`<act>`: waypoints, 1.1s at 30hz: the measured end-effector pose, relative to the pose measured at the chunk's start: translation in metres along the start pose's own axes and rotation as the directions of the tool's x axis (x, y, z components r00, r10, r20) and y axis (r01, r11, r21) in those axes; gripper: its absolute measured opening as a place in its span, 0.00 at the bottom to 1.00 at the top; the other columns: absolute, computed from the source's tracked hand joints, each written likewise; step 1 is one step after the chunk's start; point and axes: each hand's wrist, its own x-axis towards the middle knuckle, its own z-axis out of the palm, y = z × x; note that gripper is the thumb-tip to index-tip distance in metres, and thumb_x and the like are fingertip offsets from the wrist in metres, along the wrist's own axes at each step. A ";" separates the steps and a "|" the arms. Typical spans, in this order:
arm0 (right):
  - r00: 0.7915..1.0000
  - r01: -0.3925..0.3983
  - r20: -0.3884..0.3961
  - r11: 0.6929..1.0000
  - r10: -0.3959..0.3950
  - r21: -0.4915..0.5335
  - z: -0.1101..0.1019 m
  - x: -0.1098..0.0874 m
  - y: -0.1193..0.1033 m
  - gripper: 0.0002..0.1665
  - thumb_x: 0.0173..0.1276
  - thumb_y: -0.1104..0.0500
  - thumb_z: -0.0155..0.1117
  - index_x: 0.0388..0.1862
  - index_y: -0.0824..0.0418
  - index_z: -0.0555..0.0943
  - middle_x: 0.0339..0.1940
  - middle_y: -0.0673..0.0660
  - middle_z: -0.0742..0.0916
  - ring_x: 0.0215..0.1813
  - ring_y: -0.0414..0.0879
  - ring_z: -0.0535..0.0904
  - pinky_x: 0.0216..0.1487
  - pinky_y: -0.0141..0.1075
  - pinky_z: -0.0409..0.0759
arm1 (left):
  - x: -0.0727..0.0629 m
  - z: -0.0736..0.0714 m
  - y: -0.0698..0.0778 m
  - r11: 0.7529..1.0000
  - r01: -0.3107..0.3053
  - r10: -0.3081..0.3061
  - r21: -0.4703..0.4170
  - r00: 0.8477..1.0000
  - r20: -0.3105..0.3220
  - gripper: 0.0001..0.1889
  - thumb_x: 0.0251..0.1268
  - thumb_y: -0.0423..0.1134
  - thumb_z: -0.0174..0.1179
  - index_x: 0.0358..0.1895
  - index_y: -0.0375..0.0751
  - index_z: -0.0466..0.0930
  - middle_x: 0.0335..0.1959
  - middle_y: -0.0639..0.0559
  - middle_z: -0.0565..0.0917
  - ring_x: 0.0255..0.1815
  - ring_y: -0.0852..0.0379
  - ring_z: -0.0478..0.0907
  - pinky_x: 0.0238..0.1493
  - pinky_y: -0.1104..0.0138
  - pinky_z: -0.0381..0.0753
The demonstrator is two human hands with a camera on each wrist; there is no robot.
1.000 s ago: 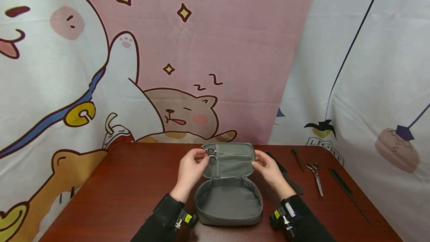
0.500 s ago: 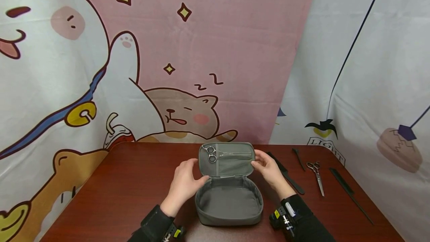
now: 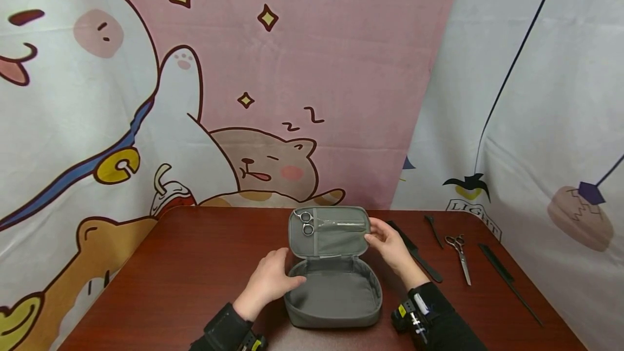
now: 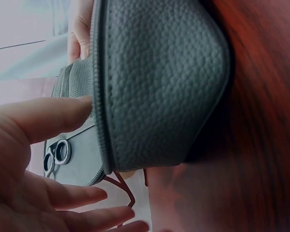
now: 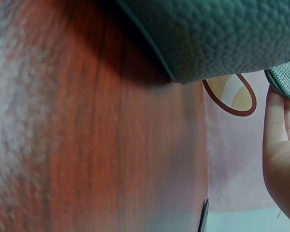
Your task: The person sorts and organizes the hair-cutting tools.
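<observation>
A grey zip case (image 3: 333, 316) with pebbled sides stands on the table, its lid (image 3: 341, 242) raised at the back. Finger loops of a pair of scissors (image 3: 307, 223) show at the lid's left, the blades hidden in a pocket. My right hand (image 3: 391, 245) pinches the lid's right edge between thumb and fingers. At the case's left side is my left hand (image 3: 268, 280), fingers spread and holding nothing. Its thumb (image 4: 53, 116) reaches over the zipped rim in the left wrist view, the other fingers outside.
To the right lie a black wide comb (image 3: 419, 256), a small black tool (image 3: 433, 231), a second pair of scissors (image 3: 460, 259) and a black tail comb (image 3: 507, 280). The brown table (image 3: 209, 253) ends at a printed cloth backdrop (image 3: 361, 69).
My left hand has let go of the lid's left edge by the scissors and moved down to the case's left rim. My right hand has stayed on the lid.
</observation>
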 end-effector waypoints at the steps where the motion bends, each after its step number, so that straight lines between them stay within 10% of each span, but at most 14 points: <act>1: 1.000 0.000 0.003 1.000 0.000 0.001 0.000 0.000 0.000 0.26 0.70 0.71 0.60 0.66 0.71 0.71 0.50 0.68 0.83 0.43 0.39 0.81 0.48 0.46 0.81 | 0.000 0.000 -0.001 1.000 -0.004 0.004 0.006 1.000 0.009 0.40 0.51 0.47 0.75 0.62 0.22 0.70 0.55 0.30 0.77 0.56 0.33 0.74 0.53 0.43 0.74; 14: 0.999 -0.020 0.032 1.000 0.021 -0.009 0.000 0.004 0.002 0.26 0.71 0.71 0.59 0.67 0.71 0.70 0.52 0.67 0.82 0.46 0.40 0.81 0.46 0.38 0.80 | -0.002 0.007 -0.006 0.985 -0.122 0.126 0.121 0.992 -0.028 0.09 0.52 0.35 0.72 0.29 0.38 0.80 0.19 0.56 0.71 0.21 0.59 0.66 0.24 0.64 0.66; 33: 0.999 -0.026 0.044 0.998 0.028 -0.052 0.002 0.002 0.002 0.27 0.73 0.68 0.59 0.68 0.76 0.67 0.54 0.71 0.81 0.51 0.51 0.82 0.47 0.41 0.82 | -0.003 0.010 -0.009 0.976 -0.136 0.152 0.169 0.985 -0.087 0.09 0.51 0.28 0.69 0.20 0.45 0.81 0.15 0.61 0.72 0.18 0.63 0.65 0.22 0.67 0.67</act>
